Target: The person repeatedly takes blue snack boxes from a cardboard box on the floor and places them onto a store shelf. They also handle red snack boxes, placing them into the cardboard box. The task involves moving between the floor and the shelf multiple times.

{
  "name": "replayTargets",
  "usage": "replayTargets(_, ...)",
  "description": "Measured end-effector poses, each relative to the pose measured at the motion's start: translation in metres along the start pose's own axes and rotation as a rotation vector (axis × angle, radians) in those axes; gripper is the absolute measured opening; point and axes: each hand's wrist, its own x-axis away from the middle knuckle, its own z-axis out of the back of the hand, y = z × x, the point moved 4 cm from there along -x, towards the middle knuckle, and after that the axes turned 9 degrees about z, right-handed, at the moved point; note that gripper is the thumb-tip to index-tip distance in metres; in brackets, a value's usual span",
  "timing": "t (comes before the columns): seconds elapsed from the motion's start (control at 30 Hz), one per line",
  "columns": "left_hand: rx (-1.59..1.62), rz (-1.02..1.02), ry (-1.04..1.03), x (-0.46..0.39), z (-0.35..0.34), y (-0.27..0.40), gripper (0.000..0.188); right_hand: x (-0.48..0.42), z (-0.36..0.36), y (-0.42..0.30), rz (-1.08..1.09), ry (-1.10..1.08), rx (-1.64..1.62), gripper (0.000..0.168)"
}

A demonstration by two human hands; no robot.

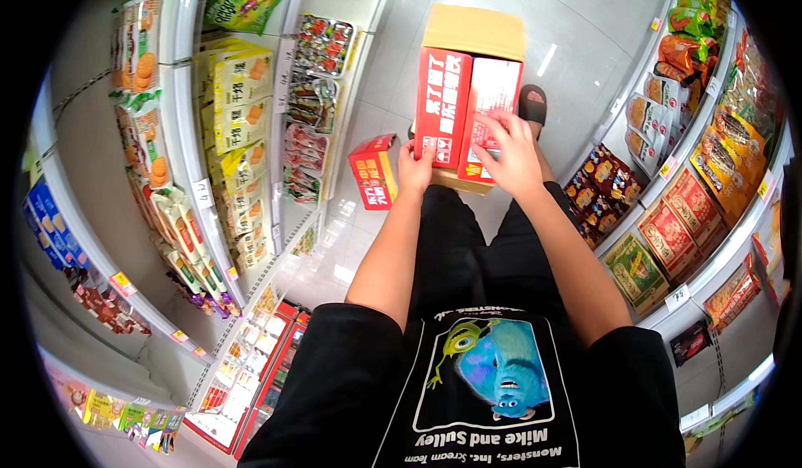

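Observation:
A cardboard carton with red printed sides lies in front of me, its plain brown flap folded out at the far end. Its top shows two long red panels, the left panel bearing large white writing and the right panel partly white from glare. My left hand rests at the near left corner, fingers curled against the edge; whether it grips the carton is unclear. Over the right panel is my right hand, fingers spread and fingertips at its surface, holding nothing visible.
A smaller red and yellow box stands on the tiled floor to the left. Shelves of packaged snacks line the left side. More shelves with snack bags and cartons curve along the right. My sandalled foot shows beyond the carton.

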Motion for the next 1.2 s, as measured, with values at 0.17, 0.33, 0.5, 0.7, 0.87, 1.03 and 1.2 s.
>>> replayTargets(0.17, 0.164, -0.083, -0.062, 0.016, -0.005, 0.005, 0.087, -0.029, -0.003, -0.013, 0.050, 0.004, 0.166, 0.069)
replayTargets(0.33, -0.065, -0.298, -0.188, 0.021, 0.027, -0.030, 0.117, -0.028, 0.006, 0.015, -0.072, 0.259, -0.231, 0.076)
replayTargets(0.5, 0.089, -0.119, -0.390, 0.042, 0.038, -0.052, 0.086, 0.008, 0.035, 0.045, -0.276, 0.255, -0.479, 0.081)
replayTargets(0.7, 0.582, 0.415, -0.363, 0.079, 0.025, -0.031, 0.067, -0.003, 0.076, 0.112, -0.229, 0.212, 0.293, 0.056)
replayTargets(0.87, 0.497, 0.209, -0.531, 0.091, 0.023, -0.015, 0.062, -0.100, 0.055, 0.106, -0.051, -0.190, 0.547, 0.054)
replayTargets(1.03, 0.244, -0.067, -0.401, 0.055, 0.006, -0.015, 0.050, -0.139, 0.024, 0.131, -0.735, 0.032, -0.509, 0.050)
replayTargets(1.2, 0.064, -0.203, -0.300, 0.024, -0.005, 0.007, 0.040, -0.110, 0.024, 0.097, -0.253, 0.129, -0.410, 0.035)
